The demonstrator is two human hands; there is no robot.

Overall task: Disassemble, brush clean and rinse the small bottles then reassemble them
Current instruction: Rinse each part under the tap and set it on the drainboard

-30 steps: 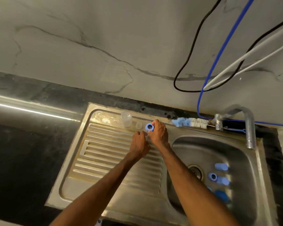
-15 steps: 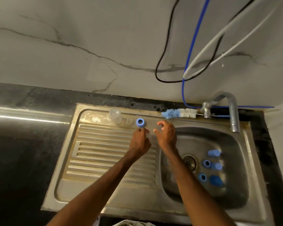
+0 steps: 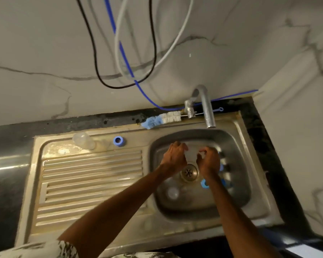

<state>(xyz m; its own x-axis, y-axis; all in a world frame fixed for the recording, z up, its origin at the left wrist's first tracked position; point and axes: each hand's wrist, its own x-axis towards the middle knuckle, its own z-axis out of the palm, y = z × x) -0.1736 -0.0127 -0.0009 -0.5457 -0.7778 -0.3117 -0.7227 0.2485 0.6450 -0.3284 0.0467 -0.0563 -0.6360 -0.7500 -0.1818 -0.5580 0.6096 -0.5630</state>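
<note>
Both hands hover over the sink basin, just above the drain. My left hand has its fingers curled round a small clear bottle, which shows only as a pale blur between the hands. My right hand curls its fingers toward the bottle's other end, but blur hides whether they touch. A blue ring cap stands on the drainboard's back ledge beside another clear bottle. Blue parts and a clear bottle lie in the basin, partly hidden by my right arm.
A blue and white bottle brush lies along the sink's back edge by the tap. Black, blue and white cables hang down the marble wall. The ribbed drainboard is to the left, with dark countertop beyond it.
My right hand let go of the blue ring cap on the back ledge. Both hands then moved right, from the drainboard to over the basin. The camera view swung right as well.
</note>
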